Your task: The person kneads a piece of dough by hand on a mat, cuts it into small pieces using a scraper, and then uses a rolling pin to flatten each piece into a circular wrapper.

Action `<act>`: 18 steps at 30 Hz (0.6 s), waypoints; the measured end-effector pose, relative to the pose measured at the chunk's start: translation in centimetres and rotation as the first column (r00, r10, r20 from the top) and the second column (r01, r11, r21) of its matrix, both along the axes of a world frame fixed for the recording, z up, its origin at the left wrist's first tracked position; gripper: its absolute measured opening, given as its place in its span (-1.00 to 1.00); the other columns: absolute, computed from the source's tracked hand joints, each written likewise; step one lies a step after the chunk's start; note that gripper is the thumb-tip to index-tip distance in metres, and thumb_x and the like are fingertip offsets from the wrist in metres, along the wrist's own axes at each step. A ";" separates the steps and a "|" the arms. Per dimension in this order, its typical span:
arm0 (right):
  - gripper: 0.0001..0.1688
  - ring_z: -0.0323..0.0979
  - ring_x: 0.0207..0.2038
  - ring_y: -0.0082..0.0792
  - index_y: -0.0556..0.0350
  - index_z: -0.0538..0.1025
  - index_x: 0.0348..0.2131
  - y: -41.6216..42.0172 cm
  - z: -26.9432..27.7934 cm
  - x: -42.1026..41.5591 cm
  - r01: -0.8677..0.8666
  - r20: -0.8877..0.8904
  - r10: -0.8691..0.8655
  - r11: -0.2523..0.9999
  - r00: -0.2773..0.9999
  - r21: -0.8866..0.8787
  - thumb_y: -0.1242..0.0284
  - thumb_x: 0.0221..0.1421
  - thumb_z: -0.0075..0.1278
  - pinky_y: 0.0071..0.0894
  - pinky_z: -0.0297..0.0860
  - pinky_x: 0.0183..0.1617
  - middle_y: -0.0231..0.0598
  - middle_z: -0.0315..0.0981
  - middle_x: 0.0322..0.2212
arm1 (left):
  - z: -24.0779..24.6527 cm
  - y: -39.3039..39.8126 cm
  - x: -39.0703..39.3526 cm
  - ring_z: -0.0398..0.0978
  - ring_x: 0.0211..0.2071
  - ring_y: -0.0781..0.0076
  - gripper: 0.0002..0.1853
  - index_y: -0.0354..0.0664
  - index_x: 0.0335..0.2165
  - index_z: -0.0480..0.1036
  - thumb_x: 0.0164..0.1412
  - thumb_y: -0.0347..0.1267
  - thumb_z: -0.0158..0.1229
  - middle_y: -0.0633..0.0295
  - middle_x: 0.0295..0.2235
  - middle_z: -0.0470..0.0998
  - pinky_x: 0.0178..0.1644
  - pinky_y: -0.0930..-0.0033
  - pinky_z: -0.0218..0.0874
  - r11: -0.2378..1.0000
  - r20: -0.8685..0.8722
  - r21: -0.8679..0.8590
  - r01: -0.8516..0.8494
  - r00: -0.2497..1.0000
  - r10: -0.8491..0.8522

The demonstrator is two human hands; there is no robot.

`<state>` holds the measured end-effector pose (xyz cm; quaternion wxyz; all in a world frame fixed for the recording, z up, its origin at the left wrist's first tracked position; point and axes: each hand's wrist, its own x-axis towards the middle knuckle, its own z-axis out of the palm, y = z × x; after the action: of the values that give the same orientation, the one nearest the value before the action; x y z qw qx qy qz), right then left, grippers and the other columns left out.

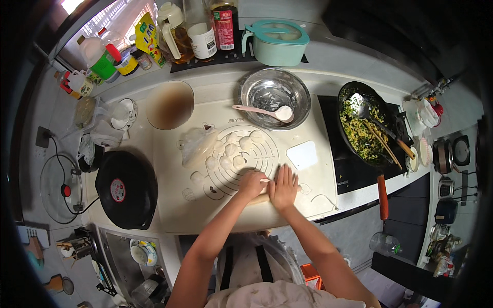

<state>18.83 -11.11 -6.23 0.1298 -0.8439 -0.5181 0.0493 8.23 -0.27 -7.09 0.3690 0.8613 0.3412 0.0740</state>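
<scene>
My left hand [252, 185] is curled over a white piece of dough [265, 180], which shows at its fingertips. Beside it, my right hand [284, 188] lies flat with fingers stretched out. A pale wooden rod, apparently a rolling pin [259, 199], passes beneath the right palm, which hides its middle. Both hands rest over a cream kneading mat [181, 213] printed with circles. Beyond them sit several small dough balls [231, 149], and one more dough ball [197, 177] lies farther left. A larger mass of dough [200, 146] in clear plastic adjoins the group.
A white scraper [302, 155] lies right of the circles. Behind stands a steel bowl [254, 82] with a pink spoon [256, 110] holding white powder. A wok [342, 131] of chopped filling sits on the black cooktop [346, 184]. At left are a black pan [133, 192] and a sink [119, 254].
</scene>
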 end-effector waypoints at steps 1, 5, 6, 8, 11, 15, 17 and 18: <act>-0.28 -0.08 0.25 -0.01 0.40 0.08 0.14 -2.2 0.2 -0.7 -0.027 -0.010 0.026 1.000 1.000 -0.013 0.24 0.12 -0.27 0.11 -0.20 0.27 0.13 -0.04 0.18 | 0.3 -0.1 -0.2 0.48 -0.34 0.07 -0.75 -0.16 -0.41 0.51 -0.04 -0.23 0.20 0.10 -0.43 0.54 -0.26 0.16 0.28 0.999 -0.025 -0.047 -0.023 0.999 0.021; -0.26 -0.03 0.22 0.01 0.40 0.09 0.13 -7.4 0.6 -1.0 -0.114 0.051 0.114 0.993 0.992 -0.011 0.31 0.04 -0.19 0.14 -0.14 0.25 0.16 -0.01 0.16 | 1.4 0.1 -0.7 0.48 -0.26 0.08 -0.71 -0.17 -0.31 0.49 -0.02 -0.25 0.20 0.06 -0.34 0.54 -0.19 0.20 0.28 0.961 -0.049 -0.259 -0.100 0.995 0.090; -0.26 -0.03 0.22 0.01 0.40 0.09 0.13 -7.2 0.8 -1.0 -0.112 0.037 0.112 0.994 0.993 -0.016 0.31 0.03 -0.19 0.13 -0.15 0.25 0.16 -0.01 0.16 | 1.4 0.1 -0.9 0.48 -0.25 0.07 -0.70 -0.19 -0.29 0.48 -0.01 -0.26 0.20 0.04 -0.32 0.54 -0.18 0.21 0.28 0.944 -0.054 -0.311 -0.112 0.993 0.100; -0.26 -0.02 0.22 0.01 0.39 0.07 0.14 -5.6 1.2 -0.7 -0.103 -0.040 0.102 0.994 0.994 -0.025 0.32 0.05 -0.20 0.12 -0.17 0.26 0.14 -0.01 0.17 | 1.5 -0.3 -1.2 0.47 -0.22 0.05 -0.67 -0.22 -0.25 0.47 0.00 -0.28 0.20 0.00 -0.29 0.53 -0.15 0.21 0.28 0.925 -0.037 -0.358 -0.129 0.992 0.124; -0.26 -0.04 0.23 -0.01 0.38 0.05 0.16 -2.0 0.4 -0.3 -0.095 0.028 0.096 0.995 0.995 -0.019 0.31 0.07 -0.21 0.11 -0.19 0.27 0.09 -0.03 0.18 | 1.4 -0.7 -1.6 0.46 -0.19 0.03 -0.65 -0.25 -0.20 0.46 0.02 -0.30 0.19 -0.03 -0.25 0.52 -0.11 0.21 0.27 0.936 0.015 -0.335 -0.110 0.992 0.122; -0.23 -0.05 0.23 0.02 0.36 -0.03 0.19 2.5 0.1 0.2 -0.070 0.019 0.069 0.996 0.997 0.048 0.30 0.10 -0.24 0.14 -0.18 0.26 0.07 -0.03 0.18 | 2.4 -0.3 -1.7 0.45 -0.19 0.01 -0.67 -0.25 -0.19 0.46 0.04 -0.34 0.14 -0.04 -0.24 0.51 -0.12 0.18 0.27 0.956 -0.039 -0.279 -0.087 0.996 0.079; -0.25 -0.07 0.23 -0.01 0.36 -0.04 0.19 4.7 0.0 0.8 -0.034 0.026 0.033 0.998 0.999 0.045 0.29 0.14 -0.28 0.09 -0.18 0.28 0.04 -0.05 0.19 | 2.6 0.2 -1.3 0.45 -0.21 0.01 -0.69 -0.25 -0.21 0.47 0.04 -0.36 0.13 -0.04 -0.26 0.51 -0.13 0.17 0.27 0.965 -0.075 -0.252 -0.070 0.996 0.053; -0.27 -0.07 0.23 -0.02 0.35 -0.04 0.19 5.8 -0.3 1.0 -0.016 0.011 0.015 0.998 1.000 0.058 0.30 0.15 -0.29 0.07 -0.18 0.28 0.04 -0.05 0.19 | 2.2 0.6 -1.1 0.46 -0.25 0.01 -0.75 -0.25 -0.28 0.50 0.03 -0.36 0.13 -0.02 -0.31 0.53 -0.16 0.16 0.27 0.969 -0.041 -0.238 -0.060 0.998 0.052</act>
<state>19.88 -5.30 -6.56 0.1510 -0.8361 -0.5266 0.0306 7.09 0.36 -4.85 0.4618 0.8018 0.3782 0.0282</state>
